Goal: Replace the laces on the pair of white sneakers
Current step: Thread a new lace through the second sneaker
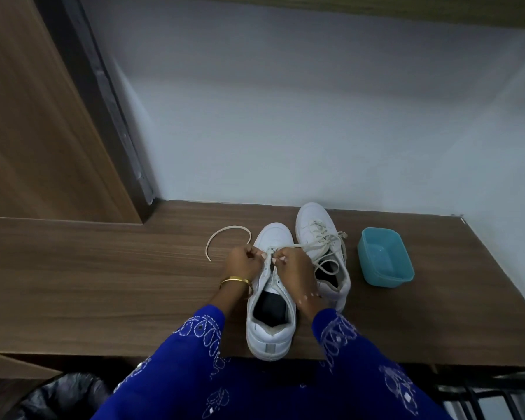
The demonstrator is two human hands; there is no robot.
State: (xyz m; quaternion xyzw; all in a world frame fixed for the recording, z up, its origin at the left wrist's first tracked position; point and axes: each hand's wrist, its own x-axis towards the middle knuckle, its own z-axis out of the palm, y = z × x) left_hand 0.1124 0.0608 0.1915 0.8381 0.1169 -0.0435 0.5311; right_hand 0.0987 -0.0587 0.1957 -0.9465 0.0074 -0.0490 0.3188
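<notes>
- Tabletop: brown wood grain, set against a pale wall; a wooden panel stands at the left.
- Near sneaker: white, upright on the tabletop, heel at the front edge, toe pointing toward the wall. Most of its eyelets are bare; a lace crosses only at the toe end.
- Left hand: fingers curled, pinching the lace at the left side of the near sneaker's lower eyelets. A gold bangle circles the wrist.
- Right hand: fingers curled, pinching the lace at the right side of the same eyelets, close beside the left hand.
- Lace: cream, one end curving in a loop over the tabletop to the left of the hands; the other end runs right, across the far sneaker.
- Far sneaker: white, just right of the near one and set farther back, touching it or nearly so; laced, with loose ends spilling over its opening.
- Blue tub: plastic, open, on the tabletop right of the far sneaker, apart from it.
- Sleeves: blue with white stitched patterns.
</notes>
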